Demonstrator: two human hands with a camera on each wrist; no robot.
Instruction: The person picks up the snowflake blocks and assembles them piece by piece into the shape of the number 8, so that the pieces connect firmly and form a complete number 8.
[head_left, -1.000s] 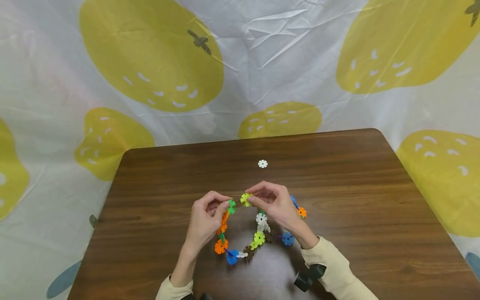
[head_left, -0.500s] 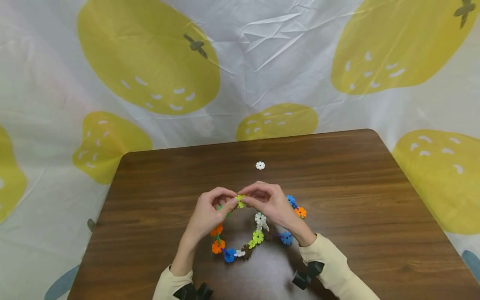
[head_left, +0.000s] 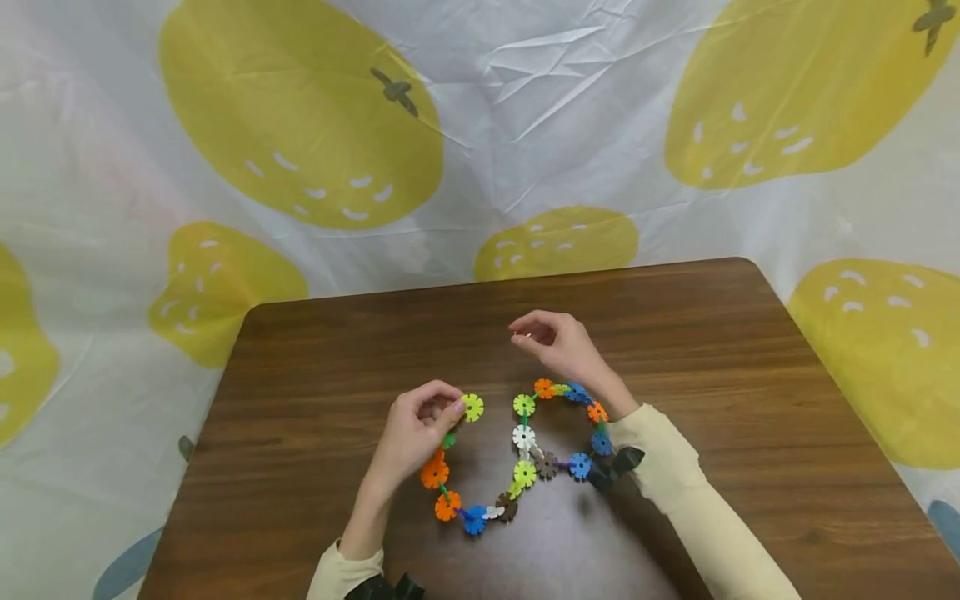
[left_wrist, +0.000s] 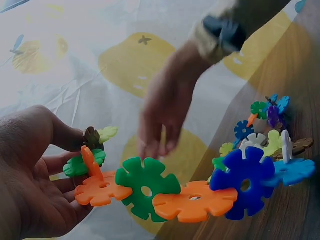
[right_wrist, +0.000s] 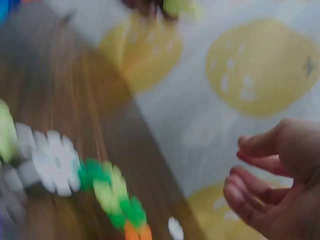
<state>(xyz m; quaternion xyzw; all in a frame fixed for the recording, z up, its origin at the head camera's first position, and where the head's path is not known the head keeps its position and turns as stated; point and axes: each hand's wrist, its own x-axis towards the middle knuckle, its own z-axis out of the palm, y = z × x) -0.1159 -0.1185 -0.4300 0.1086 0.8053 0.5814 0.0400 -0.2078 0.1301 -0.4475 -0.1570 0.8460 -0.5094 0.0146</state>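
My left hand (head_left: 420,429) pinches the end of a chain of interlocking plastic snowflake discs (head_left: 435,473). A yellow-green disc (head_left: 472,407) sticks out past its thumb, and a brown disc (left_wrist: 93,138) shows at the fingertips in the left wrist view. Orange, green and blue discs hang on from there, and the chain bends into a closed ring at the right. My right hand (head_left: 558,342) reaches over the far part of the table, thumb and fingers apart with a gap between them. A single white disc (right_wrist: 175,228) lies by it, mostly hidden behind the fingers in the head view.
The brown wooden table (head_left: 360,342) ends at a far edge in front of a white curtain (head_left: 480,167) printed with yellow fruit. The ring of discs (head_left: 580,466) lies below my right forearm. Black wrist cameras (head_left: 617,468) sit on the sleeves.
My two hands met at the yellow-green disc; now the left alone holds it, joined to the chain. The right has let go and moved away to the white disc.
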